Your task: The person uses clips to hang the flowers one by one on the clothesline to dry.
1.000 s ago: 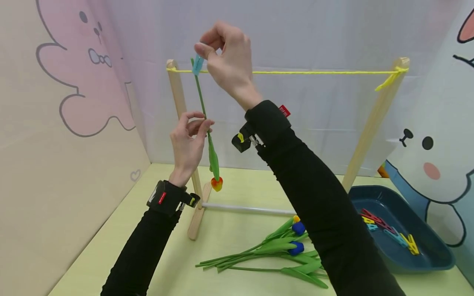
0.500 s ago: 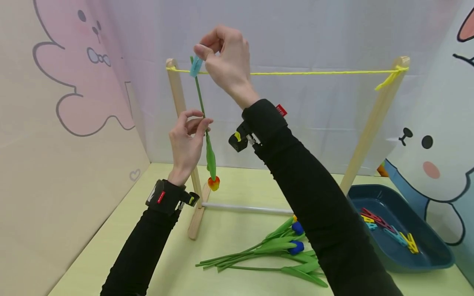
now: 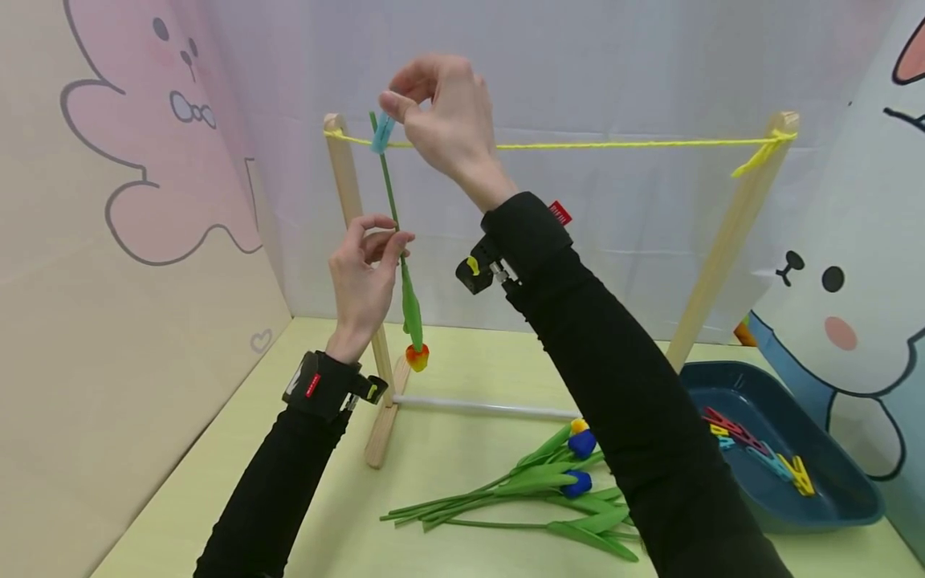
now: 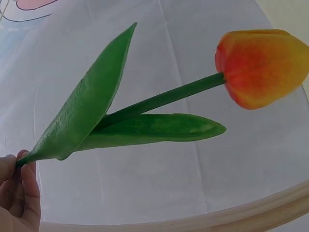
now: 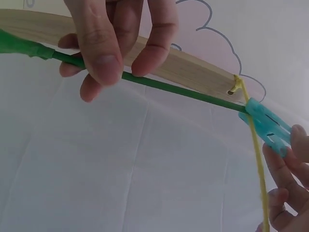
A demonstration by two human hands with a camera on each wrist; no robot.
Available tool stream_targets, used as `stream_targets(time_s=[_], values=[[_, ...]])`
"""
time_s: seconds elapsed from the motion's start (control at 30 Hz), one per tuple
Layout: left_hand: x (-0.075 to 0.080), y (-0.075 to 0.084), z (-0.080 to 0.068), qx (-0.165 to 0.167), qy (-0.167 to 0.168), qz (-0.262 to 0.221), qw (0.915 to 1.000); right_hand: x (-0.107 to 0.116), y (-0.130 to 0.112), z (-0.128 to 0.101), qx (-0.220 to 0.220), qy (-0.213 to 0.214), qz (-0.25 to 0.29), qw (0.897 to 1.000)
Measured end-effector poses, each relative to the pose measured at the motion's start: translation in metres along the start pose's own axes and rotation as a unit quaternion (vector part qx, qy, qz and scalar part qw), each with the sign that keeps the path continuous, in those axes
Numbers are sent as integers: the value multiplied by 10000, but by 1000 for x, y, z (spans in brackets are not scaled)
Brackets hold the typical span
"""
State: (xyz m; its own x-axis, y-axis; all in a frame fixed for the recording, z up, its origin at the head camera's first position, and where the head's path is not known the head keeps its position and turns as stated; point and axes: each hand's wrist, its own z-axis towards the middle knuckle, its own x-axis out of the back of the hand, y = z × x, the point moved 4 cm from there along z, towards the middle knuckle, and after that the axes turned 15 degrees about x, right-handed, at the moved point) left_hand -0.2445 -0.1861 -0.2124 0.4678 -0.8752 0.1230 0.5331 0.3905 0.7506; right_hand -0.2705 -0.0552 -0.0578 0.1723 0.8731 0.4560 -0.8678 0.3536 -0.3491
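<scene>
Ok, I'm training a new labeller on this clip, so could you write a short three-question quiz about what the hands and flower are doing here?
1. True or false: the tulip hangs with its bloom pointing down.
2. What does the right hand pinch? A) blue clothespin B) wooden post C) leaf
3. Fill in: the left hand holds the flower's ____.

Key: 1 true. 2 A. 3 stem.

No text here is clear enough to read.
</scene>
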Motion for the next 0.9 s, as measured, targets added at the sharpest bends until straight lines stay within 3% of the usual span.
stream_targets(time_s=[0.2,0.33,0.5,0.6,0.67,0.77,0.83,0.9], values=[[-1,-2,-1,289,28,65,9996,5,-4,-7,178,-377,-704,9966],[2,-2,-5,429,273,277,9983,14,-12,-23,587,-256,-1063,9923],[7,6,-25,5,915,525,9944,34,-18,-72,1354,168,-938,9862],[5,11,-47,-343,974,319,9941,47,-12,-117,1657,241,-614,9840],[0,13,-63,-495,604,263,9966,55,-3,-150,1640,248,-404,9853],[-11,7,-85,-478,-443,390,9971,62,35,-204,1456,194,-254,9888],[-19,-3,-98,-277,-1184,629,9906,66,73,-243,1203,117,-319,9922],[-26,-16,-111,46,-1895,858,9781,71,120,-284,1032,93,-587,9929]])
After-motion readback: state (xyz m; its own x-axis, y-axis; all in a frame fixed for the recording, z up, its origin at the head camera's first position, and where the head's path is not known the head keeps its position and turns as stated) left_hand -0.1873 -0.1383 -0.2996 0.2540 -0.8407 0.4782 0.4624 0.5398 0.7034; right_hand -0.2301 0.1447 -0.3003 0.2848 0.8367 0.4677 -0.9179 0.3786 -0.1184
